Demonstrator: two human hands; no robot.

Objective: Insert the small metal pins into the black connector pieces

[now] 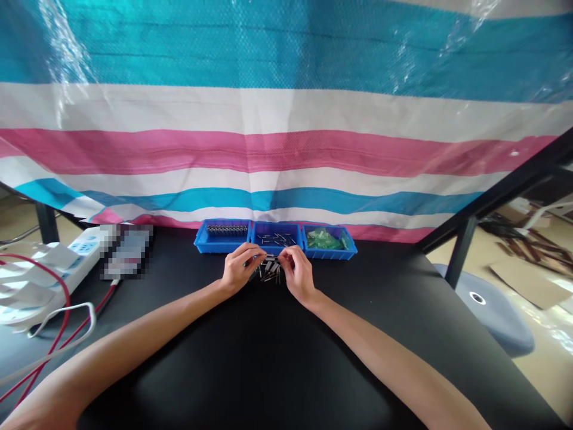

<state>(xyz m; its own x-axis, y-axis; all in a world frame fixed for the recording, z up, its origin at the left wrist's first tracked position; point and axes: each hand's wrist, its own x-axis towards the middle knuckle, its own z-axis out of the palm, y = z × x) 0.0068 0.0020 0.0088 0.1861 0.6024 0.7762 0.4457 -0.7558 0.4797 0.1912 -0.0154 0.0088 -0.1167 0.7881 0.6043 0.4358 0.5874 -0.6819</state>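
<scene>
My left hand [240, 267] and my right hand [298, 273] meet over the black table, fingertips close together. Between them is a small silvery metal part [271, 257], pinched at both ends; its exact kind is too small to make out. Just below my fingers lies a loose pile of slim metal pieces [270, 272], partly hidden by the hands. Behind the hands stand three joined blue bins. A neat row of small metal parts [227, 230] fills the left bin [219, 246]. Thin pins or screws are scattered in the middle bin [276, 227]. Green plastic packets [325, 239] lie in the right bin [332, 254].
A striped plastic sheet [286, 152] hangs right behind the bins. At left on the black table [250, 370] are a white power strip [83, 248], a phone-like blurred device [128, 254] and red and white cables [67, 298]. A grey stool [496, 316] stands beyond the right edge.
</scene>
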